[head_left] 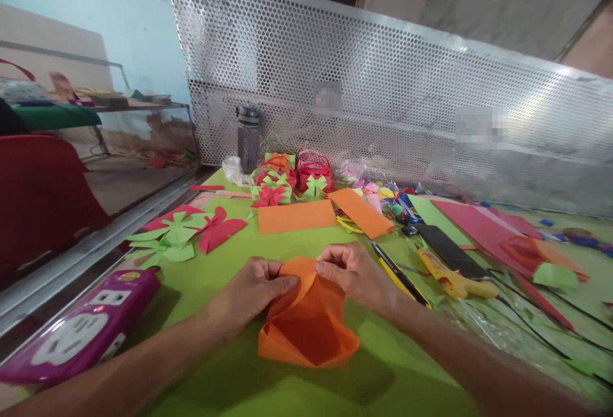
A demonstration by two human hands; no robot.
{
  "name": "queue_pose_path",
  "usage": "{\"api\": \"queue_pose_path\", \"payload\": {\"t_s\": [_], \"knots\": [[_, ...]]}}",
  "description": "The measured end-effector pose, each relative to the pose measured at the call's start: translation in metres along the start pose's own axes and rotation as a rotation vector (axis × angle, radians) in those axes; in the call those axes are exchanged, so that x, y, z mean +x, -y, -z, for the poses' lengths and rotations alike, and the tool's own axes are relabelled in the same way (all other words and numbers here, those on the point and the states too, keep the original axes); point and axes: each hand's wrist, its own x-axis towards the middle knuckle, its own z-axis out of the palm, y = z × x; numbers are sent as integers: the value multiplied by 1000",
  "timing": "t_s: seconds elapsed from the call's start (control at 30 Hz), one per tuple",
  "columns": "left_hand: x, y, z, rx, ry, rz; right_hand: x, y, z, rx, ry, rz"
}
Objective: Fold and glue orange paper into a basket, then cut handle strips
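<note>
An orange felt pouch (306,321) is held up just above the green table cover (230,385), its open side facing me. My left hand (261,289) pinches the far left edge between thumb and fingers. On the far right edge, my right hand (342,270) is closed in a pinch as well. Between the two hands the material bulges upward in a rounded fold. Beyond them lie two flat orange strips (297,217), one set at an angle. Fingers beneath the material are partly hidden.
To the left lie a purple power strip (90,327) and green and red flower cutouts (177,232). At right are a yellow-black cutter (400,276), a yellow glue gun (453,275) and trailing cables. Small decorated baskets (313,174) and a bottle (249,139) stand before a perforated metal panel (287,40).
</note>
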Motion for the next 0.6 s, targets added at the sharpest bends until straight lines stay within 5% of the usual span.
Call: {"api": "queue_pose_path", "payload": {"t_s": [0.33,0.6], "knots": [[-7,-5,2,194,-80,6,15,18,5,-183,221,-44],[-4,-9,9,85,-8,10,23,18,10,-251,205,-7]]}}
